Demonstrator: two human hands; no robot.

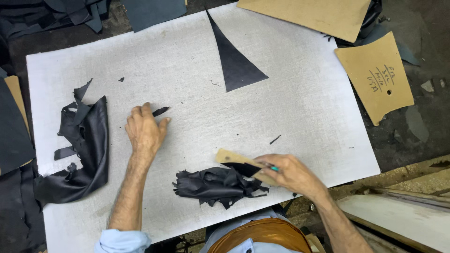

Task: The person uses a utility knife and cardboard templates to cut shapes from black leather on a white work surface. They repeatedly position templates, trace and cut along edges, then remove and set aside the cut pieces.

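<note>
My left hand lies palm down on the grey cutting board, its fingertips touching a small black leather scrap. My right hand holds a tan cardboard pattern piece together with a black leather piece and a thin teal-tipped tool. Just left of that hand sits a heap of black leather offcuts near the board's front edge. A black leather triangle lies flat at the board's far middle.
A crumpled strip of black leather hangs over the board's left side. Tan cardboard patterns lie at the far right and at the top. Dark leather sheets pile up at the top left.
</note>
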